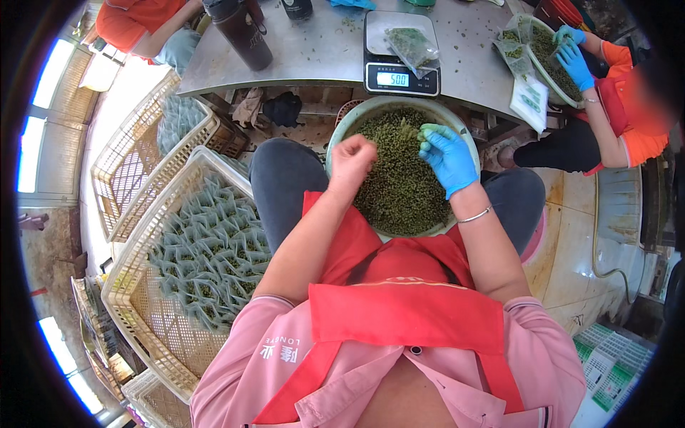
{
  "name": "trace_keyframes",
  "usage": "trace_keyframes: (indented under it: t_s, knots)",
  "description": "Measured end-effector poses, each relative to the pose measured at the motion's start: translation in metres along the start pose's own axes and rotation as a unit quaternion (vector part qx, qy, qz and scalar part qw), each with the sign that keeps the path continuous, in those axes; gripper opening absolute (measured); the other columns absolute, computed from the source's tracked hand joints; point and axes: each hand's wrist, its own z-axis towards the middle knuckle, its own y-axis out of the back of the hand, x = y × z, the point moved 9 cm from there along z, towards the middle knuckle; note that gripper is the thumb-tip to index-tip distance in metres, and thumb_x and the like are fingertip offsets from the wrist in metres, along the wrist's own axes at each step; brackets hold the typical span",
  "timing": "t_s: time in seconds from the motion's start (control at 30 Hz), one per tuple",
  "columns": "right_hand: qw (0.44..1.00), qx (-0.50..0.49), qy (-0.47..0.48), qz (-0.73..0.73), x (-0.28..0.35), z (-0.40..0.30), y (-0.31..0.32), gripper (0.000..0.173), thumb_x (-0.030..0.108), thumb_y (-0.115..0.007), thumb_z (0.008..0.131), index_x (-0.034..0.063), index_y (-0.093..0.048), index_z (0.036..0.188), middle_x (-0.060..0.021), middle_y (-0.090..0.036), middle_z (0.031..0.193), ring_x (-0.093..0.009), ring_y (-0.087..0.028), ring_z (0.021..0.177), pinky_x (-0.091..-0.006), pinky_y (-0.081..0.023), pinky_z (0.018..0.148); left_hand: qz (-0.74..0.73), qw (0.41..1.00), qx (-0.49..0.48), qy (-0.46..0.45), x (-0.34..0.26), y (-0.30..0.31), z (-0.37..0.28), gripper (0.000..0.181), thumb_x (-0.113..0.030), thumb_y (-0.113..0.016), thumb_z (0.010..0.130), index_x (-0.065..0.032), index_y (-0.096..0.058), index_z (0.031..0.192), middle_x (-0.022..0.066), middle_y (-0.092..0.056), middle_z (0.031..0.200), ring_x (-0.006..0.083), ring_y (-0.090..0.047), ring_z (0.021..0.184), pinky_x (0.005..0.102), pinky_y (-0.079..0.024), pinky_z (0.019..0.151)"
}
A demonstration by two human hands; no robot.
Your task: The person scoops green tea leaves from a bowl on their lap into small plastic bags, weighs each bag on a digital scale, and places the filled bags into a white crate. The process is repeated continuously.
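Note:
A round, pale basin (470,134) sits between my knees, holding a heap of small green berries (401,187) that look like green peppercorns. Over its left side hovers my bare left hand (352,163), its fingers curled into a loose fist. Whether anything is inside that fist is hidden. My right hand (448,158), in a blue glove, is above the right side of the heap with thumb and fingertips drawn together. The glove's tips look stained green. Beside them lies a paler green clump (409,129); I cannot tell if the fingers touch it.
On the metal table (326,53), a digital scale (402,79) bears a filled clear bag (412,47). A dark tumbler (243,37) stands left. Plastic crates (144,326) at my left hold several filled bags (214,251). A gloved co-worker (615,101) handles another basin (556,88); another person (144,27) sits opposite.

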Motion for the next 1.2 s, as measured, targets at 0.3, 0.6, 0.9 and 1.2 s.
trace_keyframes:
  t_s: [0.3,0.6,0.9,1.2]
  knots:
    - [0.999,0.001,0.052,0.016,0.03,-0.002,-0.005,0.016,0.003,-0.058,0.085,0.0016,-0.06,0.101,-0.0109,-0.064,0.093,-0.021,-0.064,0.083,-0.0332,-0.056,0.076,0.131,0.983,0.131,0.017,0.009,-0.03,-0.008,0.024,-0.024,-0.058,0.088,-0.0004,-0.061,0.084,0.0032,-0.062,0.066,0.0067,-0.051,0.05,0.0207,-0.041,0.045]
    - [0.992,-0.001,0.123,0.026,0.056,0.021,-0.02,0.019,-0.001,-0.055,0.084,-0.0011,-0.058,0.103,-0.0126,-0.063,0.095,-0.025,-0.064,0.087,-0.0372,-0.054,0.081,0.138,0.982,0.127,0.028,0.012,-0.028,-0.009,0.024,-0.024,-0.056,0.089,-0.0002,-0.06,0.087,0.0034,-0.062,0.069,0.0073,-0.051,0.049,0.0213,-0.041,0.047]
    - [0.994,0.035,0.098,0.035,0.057,0.036,-0.032,0.019,0.0,-0.056,0.084,-0.0016,-0.058,0.102,-0.0125,-0.063,0.094,-0.022,-0.064,0.083,-0.0347,-0.055,0.077,0.406,0.891,0.085,-0.186,-0.032,-0.033,-0.018,0.025,-0.03,-0.066,0.081,-0.0086,-0.065,0.094,0.0046,-0.067,0.075,0.0161,-0.06,0.056,0.0277,-0.047,0.052]
    - [0.988,0.118,0.029,-0.099,0.031,-0.008,-0.045,0.019,0.001,-0.059,0.082,0.0005,-0.06,0.101,-0.0086,-0.063,0.09,-0.018,-0.064,0.076,-0.031,-0.055,0.07,0.088,0.992,0.057,-0.075,-0.059,-0.019,0.011,0.023,-0.015,-0.065,0.084,-0.0028,-0.064,0.103,-0.0004,-0.061,0.075,0.0048,-0.049,0.051,0.0191,-0.042,0.045]
